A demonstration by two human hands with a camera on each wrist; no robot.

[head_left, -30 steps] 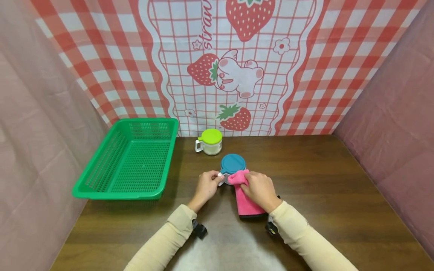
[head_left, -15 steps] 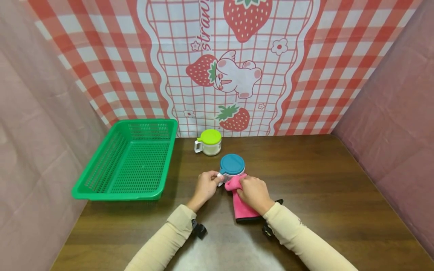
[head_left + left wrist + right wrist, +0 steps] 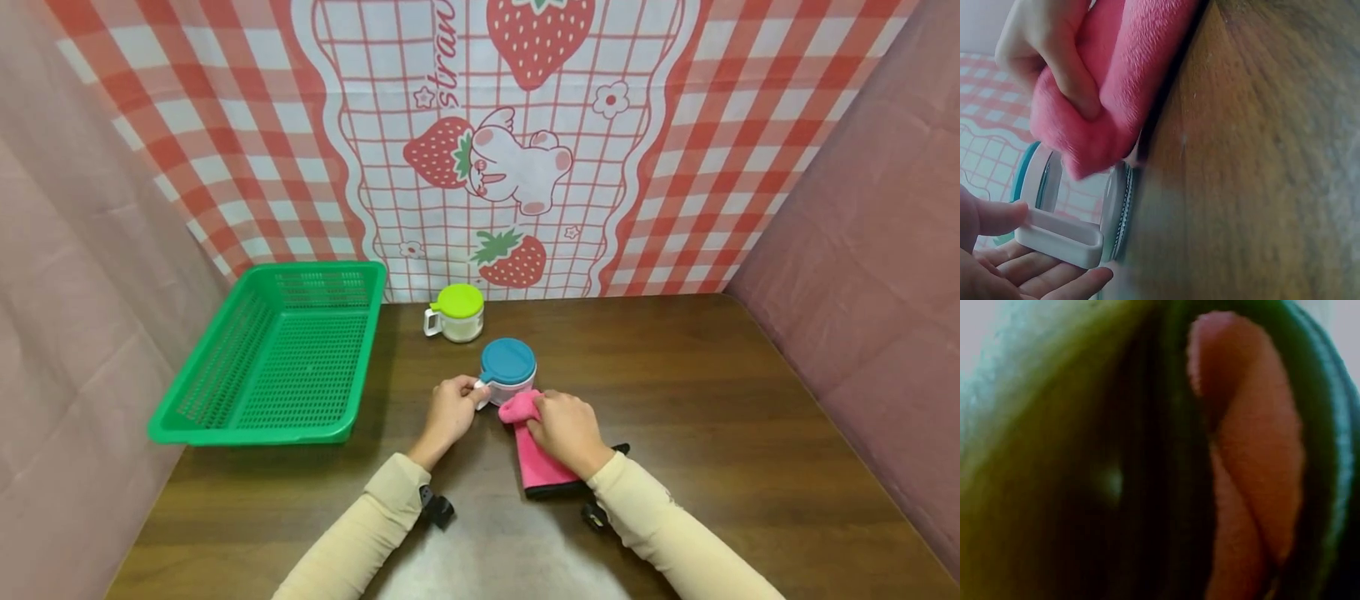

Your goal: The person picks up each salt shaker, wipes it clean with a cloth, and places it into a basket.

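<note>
A clear jar [image 3: 512,392] with a blue lid [image 3: 508,360] and a white handle [image 3: 1060,237] stands on the table. My left hand [image 3: 452,412] pinches that handle between thumb and fingers. In my right hand [image 3: 567,429] is a bunched pink cloth [image 3: 540,458] with a dark edge; its folded front lies against or very close to the near side of the jar. The left wrist view shows the cloth [image 3: 1104,94] just above the handle. Folds of cloth [image 3: 1260,444] fill much of the right wrist view, which is dark and blurred.
Behind the blue-lidded jar stands a similar jar with a lime-green lid [image 3: 461,301], its handle pointing left. A green plastic basket [image 3: 347,429] sits at the left of the wooden table [image 3: 675,400]. A checked strawberry-print cloth [image 3: 517,167] hangs along the back.
The right hand has drawn the pink cloth slightly down along the jar's near side, uncovering more of its wall. The left hand keeps its hold on the handle. The view has shifted slightly.
</note>
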